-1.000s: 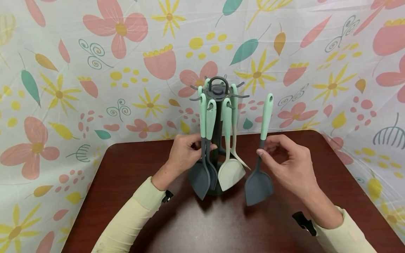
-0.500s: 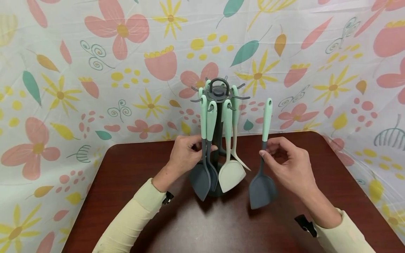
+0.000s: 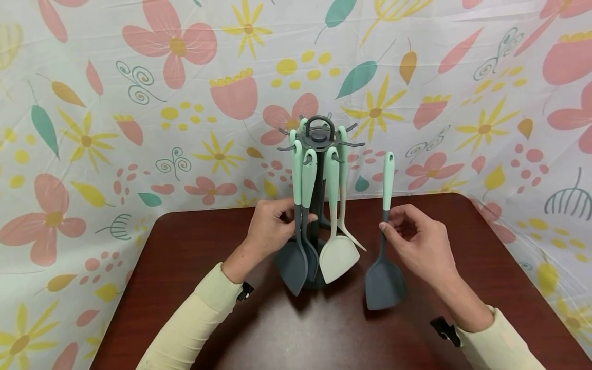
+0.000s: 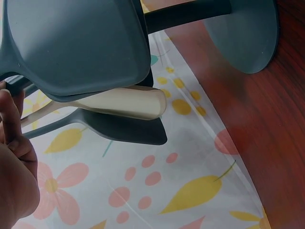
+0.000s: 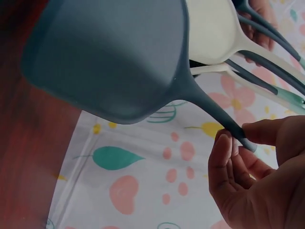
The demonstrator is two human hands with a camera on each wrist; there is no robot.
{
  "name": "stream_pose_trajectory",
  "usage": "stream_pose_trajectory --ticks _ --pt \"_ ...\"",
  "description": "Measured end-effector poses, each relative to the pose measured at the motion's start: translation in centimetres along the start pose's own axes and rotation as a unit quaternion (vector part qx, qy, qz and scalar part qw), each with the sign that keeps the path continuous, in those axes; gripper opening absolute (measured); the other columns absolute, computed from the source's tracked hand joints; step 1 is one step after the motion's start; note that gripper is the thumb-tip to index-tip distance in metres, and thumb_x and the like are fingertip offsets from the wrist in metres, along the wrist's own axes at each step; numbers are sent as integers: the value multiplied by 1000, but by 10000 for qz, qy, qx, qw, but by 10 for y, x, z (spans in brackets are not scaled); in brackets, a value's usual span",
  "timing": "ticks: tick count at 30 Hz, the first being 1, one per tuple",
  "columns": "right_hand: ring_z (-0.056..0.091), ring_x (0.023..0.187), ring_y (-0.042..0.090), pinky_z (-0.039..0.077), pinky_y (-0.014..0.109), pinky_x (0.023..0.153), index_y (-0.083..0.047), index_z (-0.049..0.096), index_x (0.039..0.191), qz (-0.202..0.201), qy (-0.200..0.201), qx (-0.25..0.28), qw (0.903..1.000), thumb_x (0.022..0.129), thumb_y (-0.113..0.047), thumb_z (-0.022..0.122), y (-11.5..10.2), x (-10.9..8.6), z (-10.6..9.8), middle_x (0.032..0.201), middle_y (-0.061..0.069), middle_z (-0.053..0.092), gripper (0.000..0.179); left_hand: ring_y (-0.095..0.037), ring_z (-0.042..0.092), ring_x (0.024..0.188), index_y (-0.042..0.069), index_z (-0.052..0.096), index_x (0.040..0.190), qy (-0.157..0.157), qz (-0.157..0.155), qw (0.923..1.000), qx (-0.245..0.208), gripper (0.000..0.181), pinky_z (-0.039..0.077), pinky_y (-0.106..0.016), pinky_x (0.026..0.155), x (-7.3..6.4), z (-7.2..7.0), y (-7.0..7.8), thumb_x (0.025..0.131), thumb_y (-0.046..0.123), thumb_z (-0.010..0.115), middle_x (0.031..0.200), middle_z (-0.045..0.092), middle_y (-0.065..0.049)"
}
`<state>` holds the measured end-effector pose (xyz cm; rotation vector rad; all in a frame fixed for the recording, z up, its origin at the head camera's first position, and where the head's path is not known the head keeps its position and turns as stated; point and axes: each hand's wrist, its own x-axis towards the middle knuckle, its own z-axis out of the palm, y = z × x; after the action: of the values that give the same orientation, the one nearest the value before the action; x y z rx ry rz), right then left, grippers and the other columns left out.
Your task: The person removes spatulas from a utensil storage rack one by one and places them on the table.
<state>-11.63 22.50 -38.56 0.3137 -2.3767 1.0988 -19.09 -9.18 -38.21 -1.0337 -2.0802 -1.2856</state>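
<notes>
A dark grey turner with a mint handle [image 3: 384, 285] hangs upright, blade down, to the right of a dark utensil stand [image 3: 318, 137]. My right hand [image 3: 423, 246] pinches its shaft just below the mint part, thumb against fingertips; the right wrist view shows this turner's blade [image 5: 114, 52] up close. My left hand [image 3: 265, 223] reaches behind two hanging grey utensils [image 3: 292, 264] and grips the stand's pole, its thumb tip showing past their shafts. A cream turner [image 3: 339, 259] hangs at the front right of the stand. In the left wrist view the round base [image 4: 248, 43] sits on the table.
More mint-handled utensils hang around the stand's back, partly hidden. Bare hooks [image 3: 353, 144] stick out on its right side. The dark red wooden table [image 3: 194, 246] ends at a flower-printed cloth [image 3: 176, 118] behind it.
My right hand has brought the grey turner slightly right and down, and it now hangs straighter. My left hand has stayed at the stand.
</notes>
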Motion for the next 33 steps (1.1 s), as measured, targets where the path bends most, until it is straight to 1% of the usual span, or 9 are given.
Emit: stream_pose_trajectory --ticks 3,13,19,27,33 --pt "66 68 6 51 12 66 -15 72 107 134 -55 -101 9998 94 -10 82 3 -1 1 85 -5 71 17 -3 45 50 19 75 81 4 1 10000 29 19 34 -21 48 -1 0 0 86 23 92 55 50 9" --pt "65 67 6 49 14 62 -15 71 104 359 -259 -437 9981 96 -14 81 15 0 4 80 -3 71 13 -2 46 50 19 75 82 20 25 10000 79 18 35 -21 48 -1 1 0 86 22 92 56 52 9" --pt "68 69 5 50 16 63 -16 72 103 480 -410 -547 9965 95 -16 82 22 -1 7 82 -4 75 12 -1 47 51 19 74 82 -2 37 9999 127 18 36 -20 49 0 1 0 86 23 92 57 52 10" --pt "70 70 10 52 25 61 -15 71 99 597 -665 -674 9937 94 -15 82 28 -2 11 82 -3 76 12 -2 47 50 19 76 85 -16 17 10000 33 16 35 -21 48 0 1 1 87 22 91 56 52 9" --pt "66 68 13 51 27 59 -12 71 98 730 -869 -693 9911 93 -14 83 32 -3 12 83 -1 74 13 -1 47 50 20 75 85 -5 1 10000 59 16 35 -21 47 -1 1 0 87 24 91 56 51 10"
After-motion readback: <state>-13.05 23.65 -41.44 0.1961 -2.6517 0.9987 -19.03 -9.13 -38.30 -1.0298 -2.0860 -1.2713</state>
